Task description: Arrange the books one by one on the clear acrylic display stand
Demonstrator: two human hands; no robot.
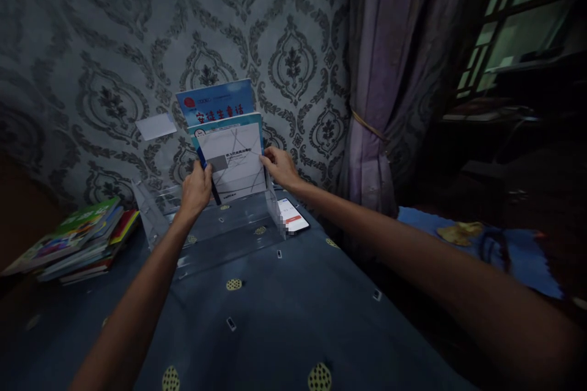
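Observation:
Between my two hands, a thin booklet (pixel 236 174) with a white cover and teal edge is held upright by its sides. My left hand (pixel 197 186) grips its left edge, thumb on the front. The fingers of my right hand (pixel 279 166) pinch its right edge. Behind it stands a blue book (pixel 220 99) with red Chinese characters, its lower part hidden. Both are at a clear plastic holder (pixel 160 229) on the cloth-covered table. Whether the booklet's bottom edge touches the holder, I cannot tell.
A stack of books (pixel 92 241) lies at the left of the dark blue tablecloth (pixel 275 311). Beside the holder's right end is a lit phone (pixel 293 216). Patterned wallpaper rises behind, with a white card (pixel 156 126) against it. A tied purple curtain (pixel 373 85) hangs to the right.

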